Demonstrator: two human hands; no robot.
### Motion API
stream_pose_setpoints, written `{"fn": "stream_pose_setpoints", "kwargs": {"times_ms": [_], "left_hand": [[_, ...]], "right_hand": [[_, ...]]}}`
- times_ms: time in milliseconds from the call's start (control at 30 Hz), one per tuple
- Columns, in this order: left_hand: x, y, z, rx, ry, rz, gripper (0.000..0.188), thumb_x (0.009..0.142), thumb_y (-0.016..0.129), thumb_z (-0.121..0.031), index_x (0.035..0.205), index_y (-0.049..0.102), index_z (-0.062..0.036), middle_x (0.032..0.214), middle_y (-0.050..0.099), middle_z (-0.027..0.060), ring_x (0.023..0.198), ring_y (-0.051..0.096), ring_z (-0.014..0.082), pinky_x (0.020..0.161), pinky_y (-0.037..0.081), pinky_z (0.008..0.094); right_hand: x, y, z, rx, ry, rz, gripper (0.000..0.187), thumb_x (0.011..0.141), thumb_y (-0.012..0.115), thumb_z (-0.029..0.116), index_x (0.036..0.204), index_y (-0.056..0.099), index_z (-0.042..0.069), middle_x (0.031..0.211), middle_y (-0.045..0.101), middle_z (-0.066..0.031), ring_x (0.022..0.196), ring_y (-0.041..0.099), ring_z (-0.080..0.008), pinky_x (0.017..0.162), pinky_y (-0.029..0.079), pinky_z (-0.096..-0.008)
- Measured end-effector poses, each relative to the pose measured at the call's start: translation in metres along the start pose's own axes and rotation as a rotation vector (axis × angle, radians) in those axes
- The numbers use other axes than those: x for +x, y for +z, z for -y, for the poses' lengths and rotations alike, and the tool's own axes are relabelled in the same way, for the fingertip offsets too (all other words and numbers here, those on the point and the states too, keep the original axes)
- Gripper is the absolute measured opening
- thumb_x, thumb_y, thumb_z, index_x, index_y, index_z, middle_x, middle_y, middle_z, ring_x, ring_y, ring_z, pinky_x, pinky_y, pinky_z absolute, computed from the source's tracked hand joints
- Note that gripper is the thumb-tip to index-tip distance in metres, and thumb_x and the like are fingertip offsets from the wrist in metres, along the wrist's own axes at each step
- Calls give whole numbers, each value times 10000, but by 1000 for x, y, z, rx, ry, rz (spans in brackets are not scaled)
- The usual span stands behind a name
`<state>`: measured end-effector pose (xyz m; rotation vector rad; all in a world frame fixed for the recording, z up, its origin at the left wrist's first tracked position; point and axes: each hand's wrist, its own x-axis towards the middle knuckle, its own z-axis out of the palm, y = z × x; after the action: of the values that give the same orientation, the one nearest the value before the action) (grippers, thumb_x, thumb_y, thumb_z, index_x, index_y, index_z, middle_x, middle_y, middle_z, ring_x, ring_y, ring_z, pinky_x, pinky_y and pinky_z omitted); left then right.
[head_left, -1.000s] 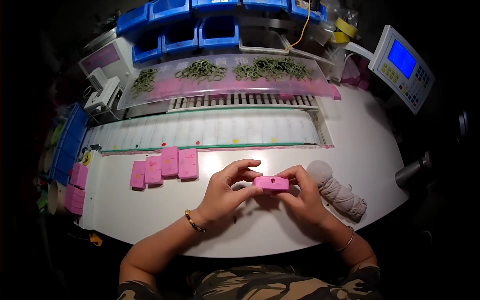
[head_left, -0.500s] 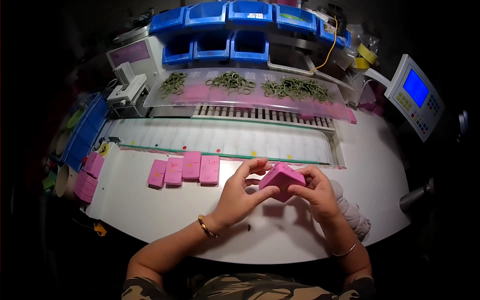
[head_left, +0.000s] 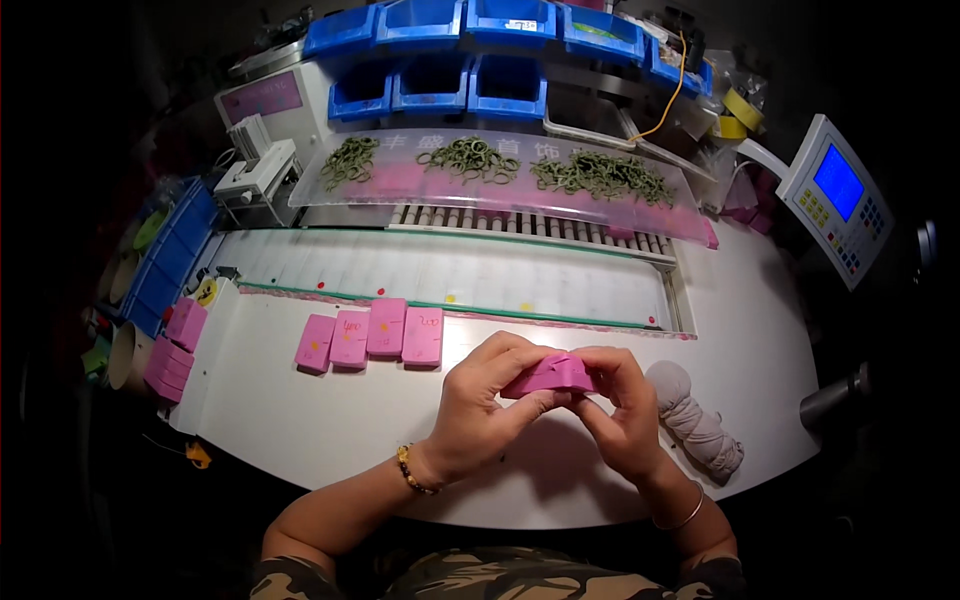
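A pink rubber mould (head_left: 556, 376) is held above the white tabletop between both hands. My left hand (head_left: 490, 395) grips its left side, thumb along the lower edge and fingers behind. My right hand (head_left: 624, 405) grips the right side the same way, and the two thumbs come close together at the front. The mould looks bent or parted at its top, but the fingers hide much of it. To the left of my hands, several similar pink moulds (head_left: 385, 328) with handwritten marks lie side by side on the table.
Beside my right hand lies a rolled grey cloth (head_left: 700, 425). Beyond runs a white conveyor belt (head_left: 420, 275) with coloured dots. Above it, a clear tray (head_left: 400, 205) carries heaps of green rings (head_left: 605, 178). More pink moulds (head_left: 172, 365) are stacked far left; a control panel (head_left: 838, 195) stands right.
Both hands have tilted the pink mould and closed in around it, bringing it slightly lower; its corner no longer points at me. The dots on the belt have shifted.
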<state>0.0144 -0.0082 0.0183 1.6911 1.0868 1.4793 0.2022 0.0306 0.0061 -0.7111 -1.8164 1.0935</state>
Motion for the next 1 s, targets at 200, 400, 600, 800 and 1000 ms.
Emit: {"fn": "stream_pose_setpoints", "kwargs": {"times_ms": [200,400,600,800,1000], "left_hand": [[-2,0,-7,-103,-122,27,298,790,748,-63,1071,659,-22,994,605,62,921,584,153,818,473,285],[-1,-1,5,-250,-205,-5,346,774,762,-22,1094,632,-12,1080,612,59,1000,600,147,890,493,286],[-3,-2,13,106,17,-26,386,757,745,11,1124,627,-9,1014,631,86,963,624,168,877,507,293],[-2,2,19,124,-7,-64,372,757,731,17,1114,627,-4,988,617,87,897,622,164,808,511,272],[-1,1,22,81,36,-31,354,756,718,15,1099,634,-3,984,625,97,903,627,177,804,510,279]], "right_hand": [[-11,7,7,-111,-95,-66,365,796,674,-60,1135,550,-3,1014,624,-116,881,623,-165,787,511,-281],[-4,3,7,90,37,-34,366,839,629,-63,1173,486,-15,1087,595,-112,984,623,-168,879,513,-297],[12,-5,7,128,43,35,395,850,656,1,1223,525,8,1205,564,-104,1120,565,-196,977,451,-342],[12,0,13,-192,-142,-60,421,796,717,20,1197,590,12,1100,624,-121,1016,592,-232,901,462,-319],[10,-11,4,-178,-143,-20,411,766,732,-9,1158,612,9,1030,645,-85,878,573,-160,780,462,-275]]}}
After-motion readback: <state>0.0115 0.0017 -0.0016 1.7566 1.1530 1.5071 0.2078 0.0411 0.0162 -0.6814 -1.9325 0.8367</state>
